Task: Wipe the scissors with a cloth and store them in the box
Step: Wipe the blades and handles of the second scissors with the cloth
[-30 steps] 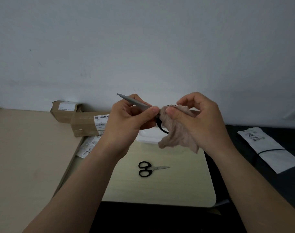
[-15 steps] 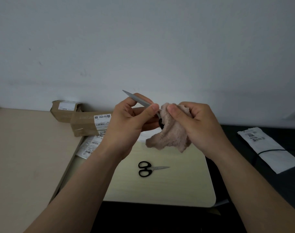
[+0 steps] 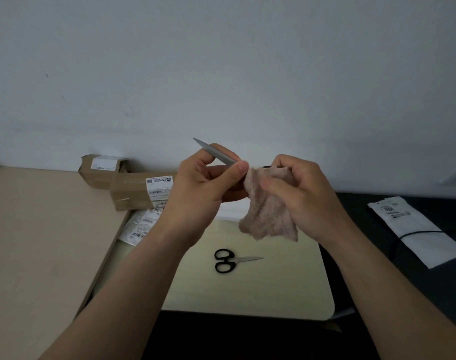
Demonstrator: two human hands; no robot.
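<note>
My left hand (image 3: 203, 185) pinches the grey blades of a pair of scissors (image 3: 214, 153) held in the air, tips pointing up and left. My right hand (image 3: 302, 193) grips a pinkish-beige cloth (image 3: 268, 214) bunched over the handle end, so the black handles are almost hidden. A second, small pair of scissors (image 3: 229, 260) with black handles lies on the pale table (image 3: 273, 289) below my hands, blades pointing right. A white box (image 3: 230, 210) sits on the table behind my hands, mostly hidden by them.
Two brown cardboard parcels (image 3: 136, 189) with labels stand at the back left against the wall, with labelled plastic bags (image 3: 141, 224) in front of them. A light wooden surface (image 3: 40, 242) is on the left. A white mailer bag (image 3: 414, 229) with a black cable lies on a dark surface at right.
The cloth in my right hand has slid along the scissors' handle end and now hangs lower. The blade tips have risen slightly and both hands have moved a little closer together.
</note>
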